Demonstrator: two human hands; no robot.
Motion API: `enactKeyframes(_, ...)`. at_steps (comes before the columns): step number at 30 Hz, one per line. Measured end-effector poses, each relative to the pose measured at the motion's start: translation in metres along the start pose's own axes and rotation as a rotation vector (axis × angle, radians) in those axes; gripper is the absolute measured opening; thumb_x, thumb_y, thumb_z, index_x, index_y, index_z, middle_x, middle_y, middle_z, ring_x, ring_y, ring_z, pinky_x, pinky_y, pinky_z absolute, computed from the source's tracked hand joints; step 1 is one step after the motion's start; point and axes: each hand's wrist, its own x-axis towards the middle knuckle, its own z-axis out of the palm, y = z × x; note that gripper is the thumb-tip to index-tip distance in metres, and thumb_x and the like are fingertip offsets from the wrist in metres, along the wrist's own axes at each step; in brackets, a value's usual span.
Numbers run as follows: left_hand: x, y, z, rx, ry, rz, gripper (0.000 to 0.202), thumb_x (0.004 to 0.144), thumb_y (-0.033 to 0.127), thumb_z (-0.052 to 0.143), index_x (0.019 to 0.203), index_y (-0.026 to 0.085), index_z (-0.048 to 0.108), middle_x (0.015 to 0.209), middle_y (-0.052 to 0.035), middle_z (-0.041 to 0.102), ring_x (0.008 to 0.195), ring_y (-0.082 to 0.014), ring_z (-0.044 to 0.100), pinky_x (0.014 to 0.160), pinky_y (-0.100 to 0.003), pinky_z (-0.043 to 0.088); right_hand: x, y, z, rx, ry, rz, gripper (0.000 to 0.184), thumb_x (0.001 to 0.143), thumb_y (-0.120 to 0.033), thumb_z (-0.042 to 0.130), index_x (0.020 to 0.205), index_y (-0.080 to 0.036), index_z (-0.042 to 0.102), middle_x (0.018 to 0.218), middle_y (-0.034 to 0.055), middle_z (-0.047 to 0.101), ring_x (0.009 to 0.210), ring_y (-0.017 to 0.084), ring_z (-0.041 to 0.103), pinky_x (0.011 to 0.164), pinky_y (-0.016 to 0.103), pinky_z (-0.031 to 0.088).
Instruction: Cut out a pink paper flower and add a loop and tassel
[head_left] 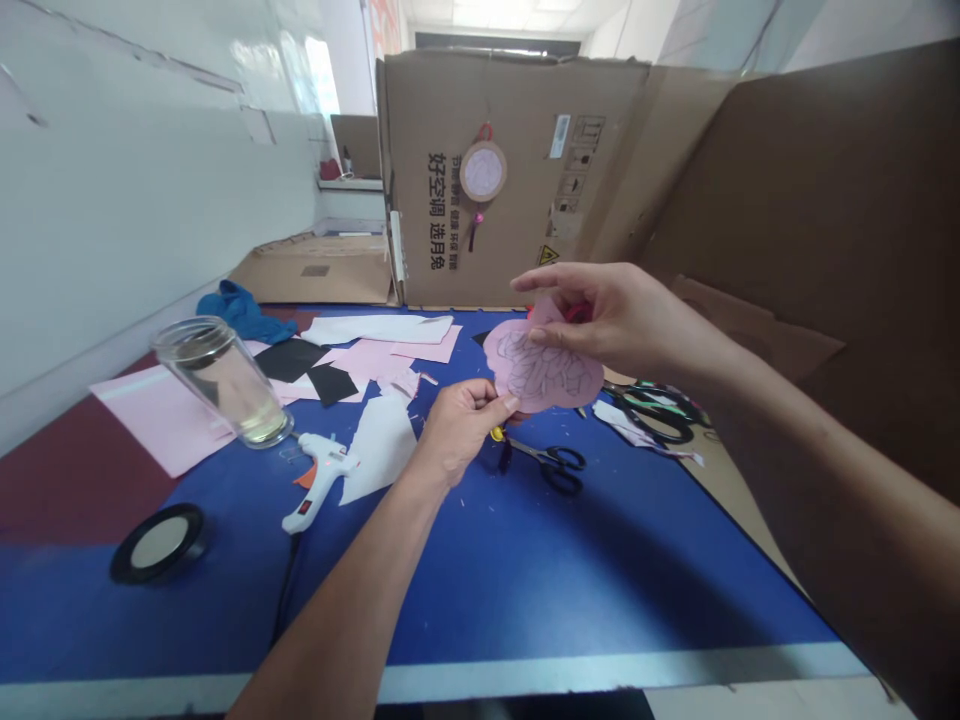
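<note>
A pink paper cutout (541,372) with dark scribbled lines hangs above the blue table (525,580). My left hand (459,425) pinches its lower left edge with thumb and fingers closed. Its upper edge is pinched by my right hand (607,315), which reaches in from the right, forefinger stretched out above the paper. Just under the cutout, black-handled scissors (551,462) lie flat on the table.
A glass jar (225,382), a white glue gun (319,478) with its cord, a black tape roll (159,544) and pink, white and black paper scraps (360,362) lie left. More scissors (664,410) sit right. Cardboard walls (525,170) enclose the back and right.
</note>
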Motion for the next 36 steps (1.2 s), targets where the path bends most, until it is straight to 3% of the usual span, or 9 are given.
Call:
enactKeyframes(4, -0.001, 0.003, -0.001, -0.015, -0.059, -0.021, 0.023, 0.076, 0.033, 0.089, 0.09, 0.018, 0.079, 0.09, -0.0087, 0.084, 0.084, -0.0206, 0.077, 0.09, -0.037, 0.058, 0.005, 0.004, -0.004, -0.03, 0.006, -0.017, 0.047, 0.087, -0.034, 0.087, 0.132, -0.025, 0.08, 0.078, -0.0015, 0.068, 0.07, 0.018, 0.059, 0.065, 0.032, 0.049)
enactKeyframes(8, -0.001, 0.006, -0.002, -0.064, -0.1, -0.048, 0.037, 0.074, 0.031, 0.093, 0.105, 0.017, 0.079, 0.099, -0.0106, 0.085, 0.09, -0.0224, 0.079, 0.095, -0.04, 0.058, 0.008, 0.002, -0.006, -0.03, -0.033, -0.04, 0.047, 0.087, -0.031, 0.087, 0.133, -0.025, 0.08, 0.072, -0.0038, 0.062, 0.067, 0.016, 0.057, 0.064, 0.031, 0.047)
enactKeyframes(14, 0.001, 0.003, -0.003, 0.025, 0.031, 0.013, 0.029, 0.075, 0.042, 0.092, 0.074, 0.016, 0.079, 0.079, -0.0099, 0.081, 0.074, -0.0196, 0.074, 0.082, -0.034, 0.056, 0.013, -0.004, -0.003, 0.056, -0.02, -0.051, 0.045, 0.081, -0.033, 0.092, 0.125, -0.024, 0.082, 0.079, -0.0012, 0.072, 0.073, 0.019, 0.064, 0.068, 0.033, 0.053)
enactKeyframes(17, 0.002, 0.006, -0.005, -0.043, 0.138, 0.021, 0.028, 0.072, 0.04, 0.092, 0.072, 0.017, 0.077, 0.08, -0.0099, 0.082, 0.074, -0.0191, 0.075, 0.081, -0.033, 0.057, 0.003, 0.006, 0.001, 0.206, 0.229, 0.033, 0.048, 0.085, -0.043, 0.091, 0.128, -0.027, 0.078, 0.097, 0.0041, 0.08, 0.086, 0.022, 0.07, 0.075, 0.036, 0.057)
enactKeyframes(19, 0.002, 0.01, -0.006, -0.109, 0.206, 0.021, 0.028, 0.071, 0.039, 0.093, 0.071, 0.017, 0.075, 0.083, -0.0106, 0.083, 0.075, -0.0194, 0.076, 0.081, -0.033, 0.057, -0.01, 0.019, 0.012, 0.345, 0.463, 0.13, 0.049, 0.089, -0.051, 0.087, 0.13, -0.029, 0.074, 0.11, 0.0076, 0.081, 0.099, 0.025, 0.073, 0.081, 0.037, 0.059)
enactKeyframes(21, 0.003, 0.012, -0.008, -0.157, 0.265, 0.03, 0.028, 0.071, 0.037, 0.092, 0.07, 0.017, 0.073, 0.085, -0.0118, 0.083, 0.077, -0.02, 0.077, 0.082, -0.034, 0.057, -0.024, 0.033, 0.032, 0.564, 0.571, 0.266, 0.054, 0.083, -0.057, 0.091, 0.126, -0.03, 0.073, 0.113, 0.0075, 0.08, 0.101, 0.025, 0.075, 0.079, 0.036, 0.061)
enactKeyframes(24, 0.006, 0.011, -0.01, -0.203, 0.332, 0.057, 0.026, 0.071, 0.034, 0.092, 0.068, 0.017, 0.072, 0.083, -0.0119, 0.083, 0.078, -0.0203, 0.077, 0.084, -0.034, 0.057, -0.04, 0.044, 0.073, 0.94, 0.409, 0.566, 0.065, 0.063, -0.054, 0.104, 0.115, -0.029, 0.075, 0.111, 0.007, 0.081, 0.1, 0.025, 0.077, 0.079, 0.036, 0.063)
enactKeyframes(27, 0.008, 0.008, -0.012, -0.203, 0.346, 0.08, 0.024, 0.07, 0.035, 0.092, 0.071, 0.017, 0.076, 0.079, -0.0086, 0.081, 0.076, -0.0187, 0.074, 0.082, -0.033, 0.056, -0.045, 0.039, 0.104, 1.175, 0.288, 0.713, 0.064, 0.062, -0.048, 0.106, 0.114, -0.028, 0.074, 0.11, 0.0075, 0.083, 0.099, 0.025, 0.078, 0.077, 0.034, 0.062)
enactKeyframes(36, 0.007, 0.002, -0.007, -0.085, 0.338, 0.117, 0.023, 0.068, 0.034, 0.094, 0.067, 0.019, 0.077, 0.073, -0.0014, 0.076, 0.072, -0.0146, 0.065, 0.079, -0.031, 0.052, -0.04, 0.034, 0.126, 1.224, 0.408, 0.615, 0.067, 0.059, -0.032, 0.106, 0.119, -0.025, 0.075, 0.083, -0.0028, 0.079, 0.071, 0.013, 0.066, 0.066, 0.027, 0.049)
